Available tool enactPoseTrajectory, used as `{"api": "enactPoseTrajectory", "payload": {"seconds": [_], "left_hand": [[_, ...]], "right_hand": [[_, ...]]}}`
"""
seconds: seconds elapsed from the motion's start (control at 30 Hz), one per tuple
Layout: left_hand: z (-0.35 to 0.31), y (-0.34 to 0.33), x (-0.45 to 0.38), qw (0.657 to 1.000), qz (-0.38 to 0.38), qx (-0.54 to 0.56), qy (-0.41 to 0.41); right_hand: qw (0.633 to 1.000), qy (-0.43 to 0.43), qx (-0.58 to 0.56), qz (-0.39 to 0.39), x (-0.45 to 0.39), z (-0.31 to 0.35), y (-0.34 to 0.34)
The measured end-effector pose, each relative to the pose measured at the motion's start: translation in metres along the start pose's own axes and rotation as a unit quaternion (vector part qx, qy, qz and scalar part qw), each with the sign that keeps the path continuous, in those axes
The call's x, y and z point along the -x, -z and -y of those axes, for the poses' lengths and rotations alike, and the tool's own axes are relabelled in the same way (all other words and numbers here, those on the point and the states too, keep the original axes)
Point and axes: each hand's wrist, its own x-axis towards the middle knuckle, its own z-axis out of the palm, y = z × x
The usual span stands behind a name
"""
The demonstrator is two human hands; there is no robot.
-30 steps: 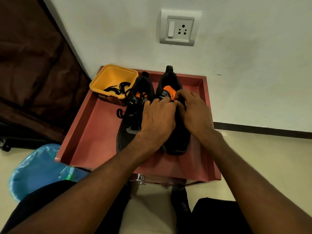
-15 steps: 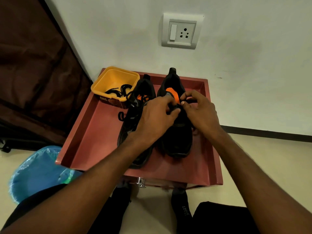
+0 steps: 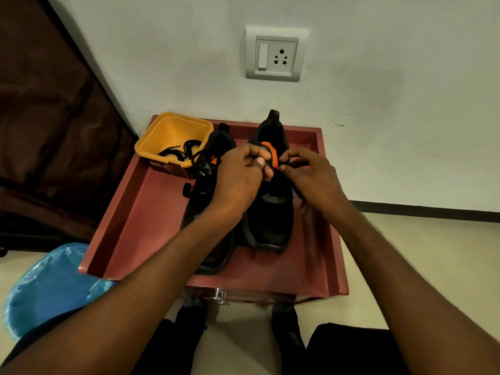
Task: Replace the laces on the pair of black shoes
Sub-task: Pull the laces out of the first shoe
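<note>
Two shoes stand side by side on a tray (image 3: pixel 130 228), toes toward the viewer: the left shoe (image 3: pixel 208 212) and the right shoe (image 3: pixel 270 217). A tub (image 3: pixel 151 142) holding loose laces (image 3: pixel 178 151) sits in the tray's far left corner, just beside the left shoe. Both hands, left hand (image 3: pixel 238 180) and right hand (image 3: pixel 311 180), meet over the right shoe; a wall socket (image 3: pixel 274 54) lies behind, a bag (image 3: pixel 51 285) left of the tray.

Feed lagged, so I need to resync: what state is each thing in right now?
Left hand: gripping the black lace.
Right hand: pinching the lace.
Right black shoe: upright, lace being worked.
Left black shoe: upright, laces loose.
Yellow plastic tub: open, holds black laces.
Red tray: holds shoes, tub.
</note>
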Motion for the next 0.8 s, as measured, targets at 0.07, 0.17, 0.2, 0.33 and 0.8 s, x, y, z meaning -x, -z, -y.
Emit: {"api": "enactPoseTrajectory", "payload": {"seconds": [0.07,0.17,0.2,0.33,0.8], "left_hand": [[0.007,0.004,-0.002,0.983,0.023,-0.156,-0.090],[0.017,0.004,-0.002,0.914,0.039,-0.363,-0.176],[0.016,0.003,0.000,0.891,0.036,-0.412,-0.188],[0.014,0.001,-0.001,0.855,0.039,-0.479,-0.193],[-0.018,0.000,-0.003,0.998,-0.039,0.053,0.023]], "right_hand": [[1.000,0.010,0.013,0.005,0.001,0.002,-0.003],[0.998,0.022,0.052,0.009,0.000,0.003,-0.009],[0.998,0.025,0.062,0.008,0.000,0.002,-0.010],[0.997,0.040,0.065,0.003,-0.001,-0.001,-0.011],[0.992,0.086,0.093,0.019,-0.002,-0.007,-0.007]]}}
